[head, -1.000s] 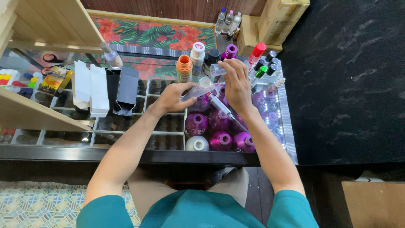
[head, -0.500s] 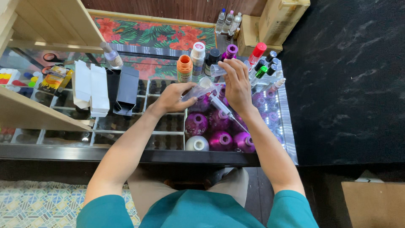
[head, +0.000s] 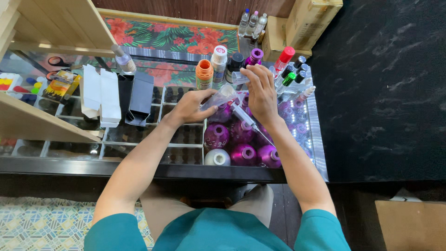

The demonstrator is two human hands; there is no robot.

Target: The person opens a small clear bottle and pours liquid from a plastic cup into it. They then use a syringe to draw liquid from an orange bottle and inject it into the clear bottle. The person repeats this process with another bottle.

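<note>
Over the purple bottles [head: 241, 142] on the glass counter [head: 139, 160], left hand [head: 190, 107] grips a clear tilted bottle [head: 217, 99], right hand [head: 261, 93] pinches a small clear cup [head: 239, 77] and holds a syringe [head: 248, 122], orange-capped bottle [head: 203, 74] just behind.

Teal top, khaki trousers
Short teal sleeves [head: 320, 227] end above the elbows; both forearms are bare, no rings or watch showing.
</note>
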